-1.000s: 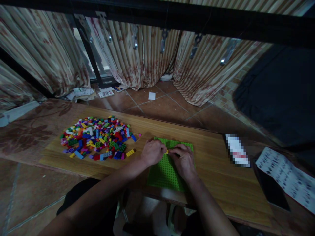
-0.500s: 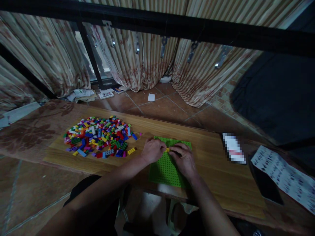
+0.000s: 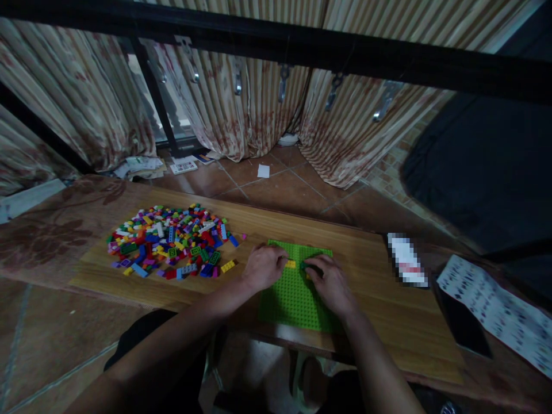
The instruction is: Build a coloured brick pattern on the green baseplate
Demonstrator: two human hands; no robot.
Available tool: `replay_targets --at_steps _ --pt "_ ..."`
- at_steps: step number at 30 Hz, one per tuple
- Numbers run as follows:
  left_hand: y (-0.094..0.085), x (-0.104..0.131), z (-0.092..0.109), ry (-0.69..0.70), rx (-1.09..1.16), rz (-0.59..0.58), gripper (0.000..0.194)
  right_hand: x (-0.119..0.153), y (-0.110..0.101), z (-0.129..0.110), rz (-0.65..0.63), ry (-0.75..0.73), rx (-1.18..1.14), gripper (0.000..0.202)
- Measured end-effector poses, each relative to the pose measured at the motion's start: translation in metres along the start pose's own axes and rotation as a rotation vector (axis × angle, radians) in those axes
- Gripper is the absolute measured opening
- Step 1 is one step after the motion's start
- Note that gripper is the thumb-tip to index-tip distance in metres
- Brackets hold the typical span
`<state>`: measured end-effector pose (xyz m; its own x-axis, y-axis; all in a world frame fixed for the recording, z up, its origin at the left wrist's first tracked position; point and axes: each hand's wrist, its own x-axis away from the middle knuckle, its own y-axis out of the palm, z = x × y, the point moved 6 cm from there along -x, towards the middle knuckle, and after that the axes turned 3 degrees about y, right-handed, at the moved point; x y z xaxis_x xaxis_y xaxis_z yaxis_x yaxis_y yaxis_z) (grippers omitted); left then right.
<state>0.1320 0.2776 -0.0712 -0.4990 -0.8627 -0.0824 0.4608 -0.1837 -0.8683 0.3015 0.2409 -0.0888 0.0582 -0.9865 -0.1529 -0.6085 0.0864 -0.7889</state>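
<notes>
A green studded baseplate (image 3: 291,299) lies on the wooden board. Over its upper left part, my left hand (image 3: 265,265) is closed at the left end of a yellow brick (image 3: 290,264). My right hand (image 3: 330,283) is over the plate's upper right, its fingers pinched round a small dark green brick (image 3: 303,265). A bit of yellow shows beneath the right fingers, mostly hidden. The two hands are apart, with the yellow brick between them.
A wide heap of coloured bricks (image 3: 168,238) spreads on the left of the wooden board (image 3: 371,287). At the right are a pixelated white item (image 3: 407,261), a printed sheet (image 3: 495,310) and a dark flat device (image 3: 468,325). Striped curtains hang behind.
My right hand has moved slightly right, away from my left hand. The yellow brick between them shows more fully, and a dark green brick now shows at my right fingertips.
</notes>
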Motion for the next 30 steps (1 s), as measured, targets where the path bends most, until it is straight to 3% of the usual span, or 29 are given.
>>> replay_targets --at_steps 22,30 --pt "0.003 0.003 0.005 0.031 -0.075 -0.022 0.019 -0.004 0.012 -0.016 -0.04 -0.024 0.196 0.018" --pt "0.004 0.005 0.006 0.06 -0.089 -0.008 0.012 -0.001 0.003 -0.006 -0.06 0.026 0.054 0.025"
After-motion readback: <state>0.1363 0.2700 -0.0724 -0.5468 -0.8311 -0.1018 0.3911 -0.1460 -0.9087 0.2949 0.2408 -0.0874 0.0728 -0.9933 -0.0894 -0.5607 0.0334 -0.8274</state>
